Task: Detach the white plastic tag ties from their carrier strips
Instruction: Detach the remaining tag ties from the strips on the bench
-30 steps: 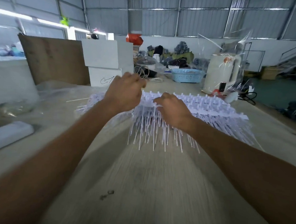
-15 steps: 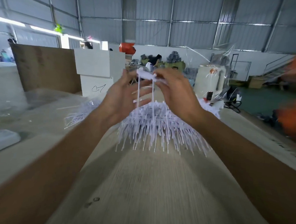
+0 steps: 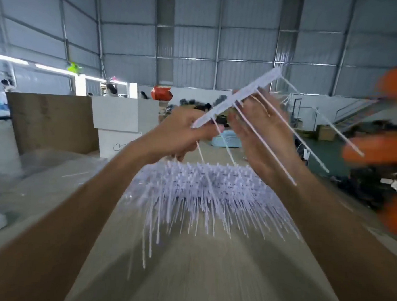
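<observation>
head view: left hand (image 3: 182, 135) pinches the lower end of a carrier strip (image 3: 236, 99) raised above the tie pile (image 3: 204, 192) on the bench (image 3: 196, 278). right hand (image 3: 261, 135) fingers lie straight behind the strip's ties. advice: steady the strip, strip ties near their roots.

A single head-worn wide-angle camera looks forward and slightly down along both forearms, close to the raised hands at frame centre. The table (image 3: 185, 277) fills the lower frame; the corrugated hall wall (image 3: 188, 33) spans the top. Edges are motion-blurred, and no second view exists.
</observation>
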`<state>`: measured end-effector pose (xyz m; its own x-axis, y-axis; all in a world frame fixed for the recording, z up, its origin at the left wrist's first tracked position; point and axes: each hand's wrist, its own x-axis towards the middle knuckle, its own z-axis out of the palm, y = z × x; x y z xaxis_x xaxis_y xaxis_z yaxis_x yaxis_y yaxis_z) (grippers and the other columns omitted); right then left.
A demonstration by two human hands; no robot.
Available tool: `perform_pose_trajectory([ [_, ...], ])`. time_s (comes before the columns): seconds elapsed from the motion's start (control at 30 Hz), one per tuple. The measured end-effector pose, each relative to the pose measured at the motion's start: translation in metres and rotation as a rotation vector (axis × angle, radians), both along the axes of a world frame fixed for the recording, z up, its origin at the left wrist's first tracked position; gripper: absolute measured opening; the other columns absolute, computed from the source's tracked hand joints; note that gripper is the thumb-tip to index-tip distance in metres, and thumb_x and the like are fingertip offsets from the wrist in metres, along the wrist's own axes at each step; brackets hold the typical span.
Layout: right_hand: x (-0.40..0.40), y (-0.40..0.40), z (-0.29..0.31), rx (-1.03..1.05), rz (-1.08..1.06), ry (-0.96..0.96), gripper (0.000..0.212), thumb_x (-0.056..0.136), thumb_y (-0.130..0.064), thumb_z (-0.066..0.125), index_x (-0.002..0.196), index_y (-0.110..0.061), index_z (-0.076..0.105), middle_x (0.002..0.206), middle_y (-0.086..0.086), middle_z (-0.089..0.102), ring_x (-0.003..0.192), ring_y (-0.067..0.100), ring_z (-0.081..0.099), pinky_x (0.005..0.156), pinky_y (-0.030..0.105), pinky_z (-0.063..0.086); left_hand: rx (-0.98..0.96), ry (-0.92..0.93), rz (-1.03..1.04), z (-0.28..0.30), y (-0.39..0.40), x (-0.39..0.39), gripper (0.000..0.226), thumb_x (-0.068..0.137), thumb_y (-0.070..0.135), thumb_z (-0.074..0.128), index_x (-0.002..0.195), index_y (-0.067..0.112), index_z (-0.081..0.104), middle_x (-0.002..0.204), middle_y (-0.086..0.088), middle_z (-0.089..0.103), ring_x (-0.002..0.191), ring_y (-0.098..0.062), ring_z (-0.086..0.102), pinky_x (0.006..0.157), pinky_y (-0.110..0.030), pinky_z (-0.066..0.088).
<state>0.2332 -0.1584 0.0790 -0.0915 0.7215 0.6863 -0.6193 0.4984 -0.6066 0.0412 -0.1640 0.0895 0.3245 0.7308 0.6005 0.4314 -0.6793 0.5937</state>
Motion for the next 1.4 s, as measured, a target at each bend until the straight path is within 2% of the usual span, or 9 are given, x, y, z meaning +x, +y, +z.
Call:
perform_pose_trajectory([
  [0.07,0.029,0.009,-0.036,-0.099,0.045,-0.21,0.026,0.089,-0.004,0.066,0.115,-0.005,0.067,0.122,0.016,0.069,0.115,0.029,0.067,0.091,0.036,0.057,-0.217,0.333,0.012,-0.006,-0.001,-0.015,0.027,0.09,0.053,0.066,0.098,0.028,0.068,0.057,0.013,0.056,0.042,-0.003,0.05,0.038,-0.023,0.042],
  [0.17,0.06,0.016,-0.095,-0.437,-0.026,-0.399,0.029,0.08,-0.021,0.072,0.106,-0.007,0.074,0.105,0.016,0.075,0.09,0.026,0.075,0.071,0.031,0.061,-0.306,0.698,0.166,-0.046,0.006,-0.018,0.048,0.09,0.066,0.056,0.118,0.026,0.062,0.103,0.012,0.061,0.077,-0.009,0.063,0.056,-0.03,0.053],
  [0.3,0.087,0.023,-0.136,-0.662,-0.019,-0.48,0.037,0.082,-0.024,0.069,0.113,-0.004,0.071,0.096,0.019,0.074,0.078,0.031,0.072,0.062,0.035,0.059,-0.164,0.86,0.303,-0.104,0.018,-0.011,0.034,0.092,0.067,0.051,0.08,0.035,0.048,0.085,0.008,0.057,0.084,-0.02,0.059,0.076,-0.035,0.05],
  [0.47,0.093,0.017,-0.131,-0.318,-0.154,-0.894,0.011,0.094,-0.018,0.067,0.095,-0.01,0.075,0.089,0.013,0.074,0.075,0.023,0.07,0.061,0.028,0.056,-0.443,0.614,0.036,-0.099,0.017,-0.01,0.026,0.091,0.034,0.071,0.112,0.034,0.056,0.104,0.006,0.062,0.096,-0.017,0.059,0.081,-0.033,0.049],
  [0.63,0.085,0.012,-0.14,-0.278,-0.204,-0.779,0.01,0.096,-0.013,0.064,0.096,-0.006,0.071,0.081,0.007,0.069,0.067,0.02,0.064,0.057,0.027,0.053,-0.429,0.203,-0.174,-0.094,0.003,-0.004,0.043,0.089,-0.007,0.059,0.12,0.022,0.066,0.126,0.01,0.066,0.12,-0.003,0.057,0.093,-0.017,0.05],
  [0.73,0.076,0.006,-0.144,-0.301,-0.196,-0.74,0.01,0.096,-0.009,0.063,0.097,0.0,0.067,0.079,0.009,0.064,0.062,0.019,0.062,0.052,0.025,0.051,-0.327,0.124,-0.028,-0.111,0.002,0.018,0.025,0.095,0.01,0.057,0.11,0.026,0.067,0.114,0.001,0.071,0.108,-0.012,0.066,0.094,-0.03,0.051],
  [0.93,0.05,-0.01,-0.148,-0.335,-0.175,-0.632,0.009,0.1,-0.008,0.058,0.099,-0.001,0.063,0.079,0.012,0.061,0.06,0.017,0.059,0.054,0.027,0.052,-0.002,0.279,0.222,-0.148,0.0,0.047,0.015,0.101,0.028,0.054,0.09,0.027,0.065,0.074,0.008,0.065,0.066,-0.005,0.056,0.067,-0.029,0.043],
  [1.2,0.053,-0.027,-0.151,-0.159,-0.241,-0.82,0.009,0.099,-0.009,0.06,0.091,-0.003,0.062,0.071,0.012,0.062,0.055,0.02,0.06,0.048,0.027,0.05,-0.142,0.195,0.251,-0.152,-0.012,0.054,0.04,0.103,0.027,0.051,0.064,0.02,0.053,0.062,-0.001,0.055,0.052,-0.003,0.044,0.057,-0.024,0.033],
  [1.4,0.05,-0.037,-0.147,0.088,-0.412,-0.934,0.006,0.099,-0.013,0.06,0.096,-0.009,0.061,0.073,0.012,0.064,0.057,0.023,0.065,0.052,0.036,0.056,-0.375,-0.142,0.139,-0.144,-0.019,0.054,0.035,0.1,0.009,0.054,0.066,0.005,0.064,0.06,-0.006,0.052,0.067,-0.02,0.05,0.072,-0.032,0.039],
])
